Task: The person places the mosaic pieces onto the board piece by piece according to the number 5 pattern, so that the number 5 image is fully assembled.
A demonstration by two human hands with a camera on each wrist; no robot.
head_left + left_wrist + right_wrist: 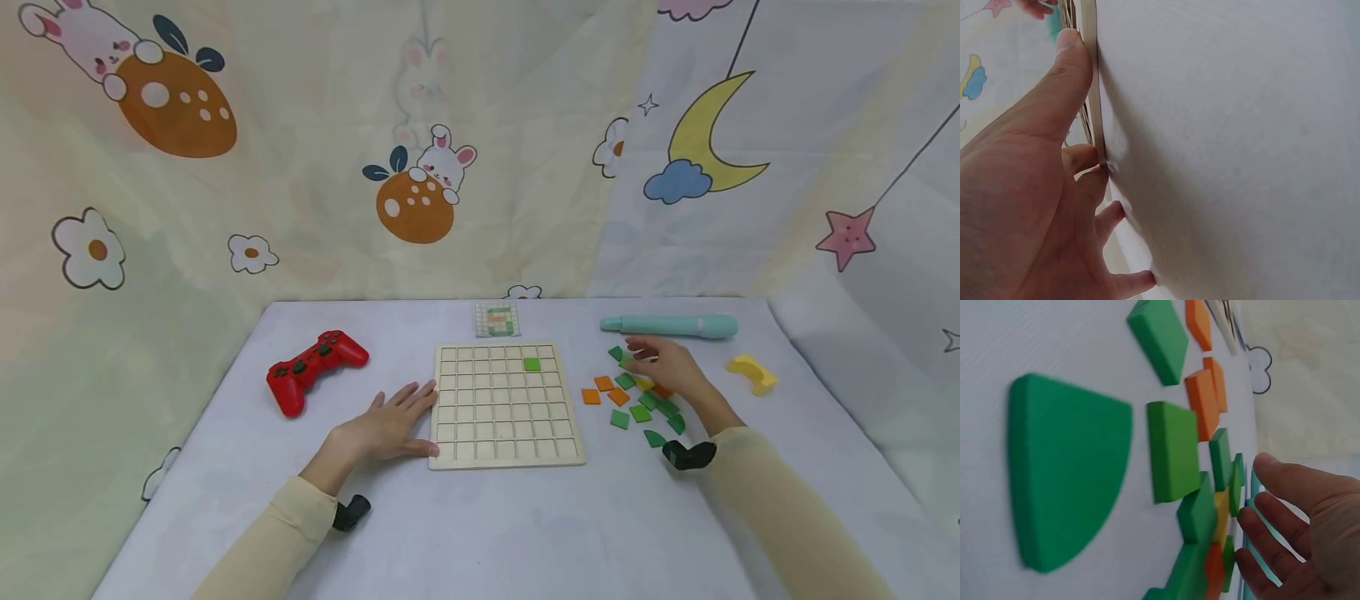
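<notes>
A pale wooden grid board [507, 457] lies on the white table, with one light green square tile [532, 364] in its upper right part. My left hand [384, 427] rests at the board's left edge with fingers spread; in the left wrist view the thumb [1072, 75] touches the rim and other fingertips reach the table. To the right of the board are scattered orange squares [591, 397], green squares [619, 419] and green rounded pieces [655, 438]. Over the far part of this group hovers my right hand [666, 367], its thumb and fingers apart with nothing visible between them.
Behind the board lies a small pattern card [497, 320]. A red game controller [315, 369] is at the left. At the back right lies a teal pen-shaped object [667, 326], and a yellow arch block [752, 374] sits farther right. A printed curtain hangs behind the table.
</notes>
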